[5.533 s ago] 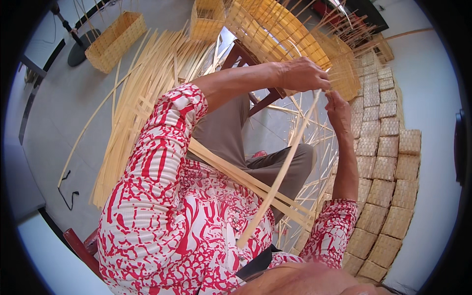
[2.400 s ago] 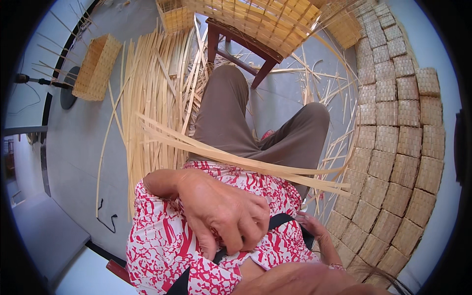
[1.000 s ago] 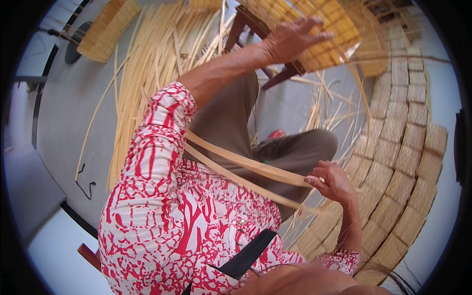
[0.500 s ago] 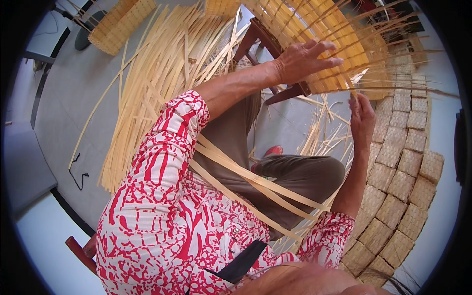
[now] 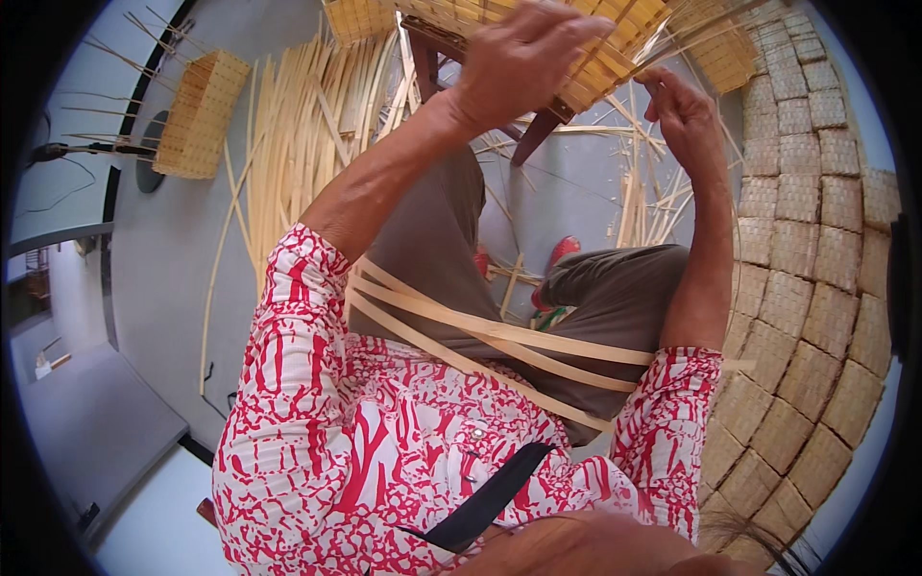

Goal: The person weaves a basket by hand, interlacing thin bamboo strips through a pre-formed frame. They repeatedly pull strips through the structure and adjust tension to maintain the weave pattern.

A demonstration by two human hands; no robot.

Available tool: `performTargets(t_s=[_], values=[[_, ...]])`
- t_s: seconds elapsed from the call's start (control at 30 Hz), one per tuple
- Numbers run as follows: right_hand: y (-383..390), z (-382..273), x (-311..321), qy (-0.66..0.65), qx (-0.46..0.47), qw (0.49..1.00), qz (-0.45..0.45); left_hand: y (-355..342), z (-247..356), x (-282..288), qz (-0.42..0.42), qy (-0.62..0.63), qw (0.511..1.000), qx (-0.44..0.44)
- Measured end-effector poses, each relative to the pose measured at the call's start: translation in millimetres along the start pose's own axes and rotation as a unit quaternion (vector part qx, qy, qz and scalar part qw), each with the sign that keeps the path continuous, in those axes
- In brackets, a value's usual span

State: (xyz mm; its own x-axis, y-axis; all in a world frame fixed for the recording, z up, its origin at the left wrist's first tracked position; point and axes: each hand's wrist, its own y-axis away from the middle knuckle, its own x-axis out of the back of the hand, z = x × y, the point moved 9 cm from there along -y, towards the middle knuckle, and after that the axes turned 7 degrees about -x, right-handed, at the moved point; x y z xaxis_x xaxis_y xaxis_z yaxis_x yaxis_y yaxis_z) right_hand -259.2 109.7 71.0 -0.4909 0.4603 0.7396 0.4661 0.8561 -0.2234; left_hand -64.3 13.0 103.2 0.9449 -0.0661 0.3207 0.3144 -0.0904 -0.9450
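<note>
A yellow woven basket (image 5: 629, 60) with split-bamboo strips sticking out rests on a dark wooden stool (image 5: 540, 134), at the top of the view and partly cut off. My left hand (image 5: 523, 65) lies over the near side of the basket, fingers stretched toward the right. At the basket's right corner, my right hand (image 5: 687, 117) pinches a thin bamboo strip (image 5: 672, 50) between thumb and forefinger. Several pale flat strips (image 5: 499, 333) lie across my lap, passing under my forearms.
A heap of loose bamboo strips (image 5: 293, 154) covers the floor at left. Beyond it stands another woven basket (image 5: 204, 115) with long ends. Stacked woven pieces (image 5: 807, 259) line the right side. More scraps (image 5: 639, 206) lie near my foot.
The view has shifted, so the basket sits higher and is more cut off. My left hand's fingers are less spread. My right hand keeps close to the basket's corner.
</note>
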Motion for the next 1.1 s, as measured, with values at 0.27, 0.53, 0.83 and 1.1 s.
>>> performTargets(t_s=[0.27, 0.53, 0.83, 1.1], values=[[5.8, -24.9, -25.0, 0.059, 0.080, 0.995, -0.003, 2.8, -5.7, -64.6, -0.237, 0.066, 0.969, 0.024], [20.4, -36.8, -22.4, 0.106, 0.149, 0.982, 0.046, -2.4, -4.8, -65.3, -0.309, 0.188, 0.931, 0.043], [24.8, -52.1, -12.8, 0.211, 0.140, 0.965, 0.067, 1.5, 17.5, -33.4, -0.318, 0.265, 0.910, -0.007], [26.9, -69.0, -8.6, 0.189, 0.176, 0.964, 0.063, 2.7, 8.4, -31.1, -0.343, 0.316, 0.879, 0.097]])
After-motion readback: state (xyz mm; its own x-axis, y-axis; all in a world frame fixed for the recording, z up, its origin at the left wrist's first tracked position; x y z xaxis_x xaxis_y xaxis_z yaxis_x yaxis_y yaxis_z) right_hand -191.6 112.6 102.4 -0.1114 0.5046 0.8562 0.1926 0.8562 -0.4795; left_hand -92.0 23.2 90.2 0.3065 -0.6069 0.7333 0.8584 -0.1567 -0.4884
